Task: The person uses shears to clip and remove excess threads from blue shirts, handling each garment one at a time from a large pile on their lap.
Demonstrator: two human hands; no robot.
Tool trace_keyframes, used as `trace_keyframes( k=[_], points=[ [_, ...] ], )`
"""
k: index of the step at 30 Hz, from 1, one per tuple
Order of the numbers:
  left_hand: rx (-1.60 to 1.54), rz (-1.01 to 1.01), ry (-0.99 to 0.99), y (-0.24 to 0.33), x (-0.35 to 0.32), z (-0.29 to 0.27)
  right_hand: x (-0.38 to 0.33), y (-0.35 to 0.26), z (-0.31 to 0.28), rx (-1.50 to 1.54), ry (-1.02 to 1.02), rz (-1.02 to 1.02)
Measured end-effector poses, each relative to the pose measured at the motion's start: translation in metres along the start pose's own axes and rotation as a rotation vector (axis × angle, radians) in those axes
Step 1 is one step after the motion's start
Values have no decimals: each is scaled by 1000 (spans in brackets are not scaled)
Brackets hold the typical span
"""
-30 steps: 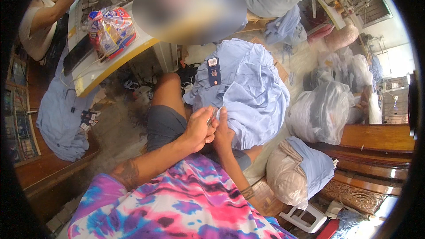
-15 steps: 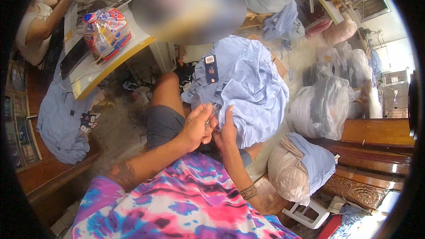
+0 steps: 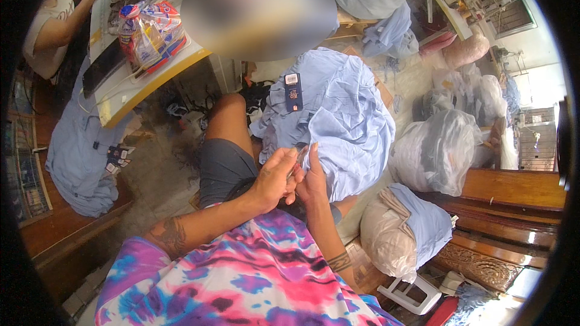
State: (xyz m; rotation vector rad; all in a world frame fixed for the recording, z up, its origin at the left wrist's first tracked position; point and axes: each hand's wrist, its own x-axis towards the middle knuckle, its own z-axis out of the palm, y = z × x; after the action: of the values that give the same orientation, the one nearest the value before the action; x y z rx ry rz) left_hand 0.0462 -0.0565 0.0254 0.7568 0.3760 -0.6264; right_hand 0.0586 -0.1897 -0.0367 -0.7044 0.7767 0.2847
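Note:
A light blue garment (image 3: 353, 127) lies bunched across my lap, with a dark navy hang tag (image 3: 293, 92) on its upper left part. My left hand (image 3: 277, 180) is closed around a small shiny metallic thing (image 3: 301, 156), mostly hidden by the fingers, so its exact kind does not show. Right beside it, my right hand (image 3: 313, 180) is closed at the garment's near edge, thumb pointing up and the other fingers curled. The two hands almost touch.
A white table with a yellow edge (image 3: 142, 98) bears a plastic-wrapped packet (image 3: 151, 33). More light blue garments (image 3: 78, 163) hang at the left. Stuffed plastic bags (image 3: 435, 151) and a bundle (image 3: 386, 235) stand at the right, near a white stool (image 3: 414, 296). Co-workers sit beyond the table.
Both hands have shifted slightly right and toward me, still close together. More of the shiny thing shows between them. The view has tilted a little.

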Motion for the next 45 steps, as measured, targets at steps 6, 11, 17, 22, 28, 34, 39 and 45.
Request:
trace_keyframes(
  k=[6,11,17,22,28,34,39,45],
  points=[
    [15,-27,-12,-2,6,1,8,-2,-23,-60,-170,11],
    [16,-11,-22,-4,6,-2,5,-1,-14,-23,-159,-3],
    [58,-6,-1,-3,8,-2,4,-2,-15,-27,-165,17],
    [21,-6,9,-6,11,-2,-1,-2,-9,-58,-140,54],
    [36,-18,51,-6,15,0,3,5,-17,-102,-58,-51],
    [33,-12,74,-7,15,-4,-8,7,-8,-79,-40,-11],
    [43,-4,60,-6,13,-1,-1,9,-9,5,19,-28],
    [46,-15,36,0,15,-2,-6,3,-13,-46,-172,53]
  ],
)
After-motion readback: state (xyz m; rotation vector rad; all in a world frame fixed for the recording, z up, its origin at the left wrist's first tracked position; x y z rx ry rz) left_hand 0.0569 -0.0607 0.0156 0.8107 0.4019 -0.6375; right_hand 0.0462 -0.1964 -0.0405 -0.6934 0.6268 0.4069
